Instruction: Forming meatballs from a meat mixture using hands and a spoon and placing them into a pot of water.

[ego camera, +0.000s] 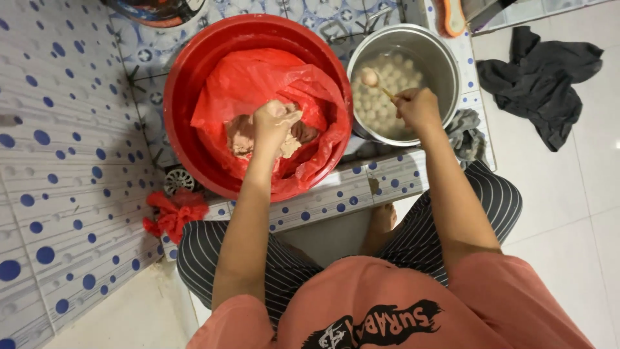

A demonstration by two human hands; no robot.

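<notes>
My left hand (272,126) is closed around a lump of pale brown paste (240,137), which lies in a red plastic bag (258,77) inside a big red basin (187,77). Paste squeezes out at the top of the fist. My right hand (416,106) holds a spoon (374,81) with a round ball of paste on it, above a metal pot (445,61). The pot holds water with several pale balls (387,97) floating in it.
A tiled step with blue dots (336,197) carries the basin and pot. A crumpled red bag (173,213) and a floor drain (177,181) lie at the left. A dark cloth (542,81) lies on the white floor at the right. A grey rag (466,132) sits beside the pot.
</notes>
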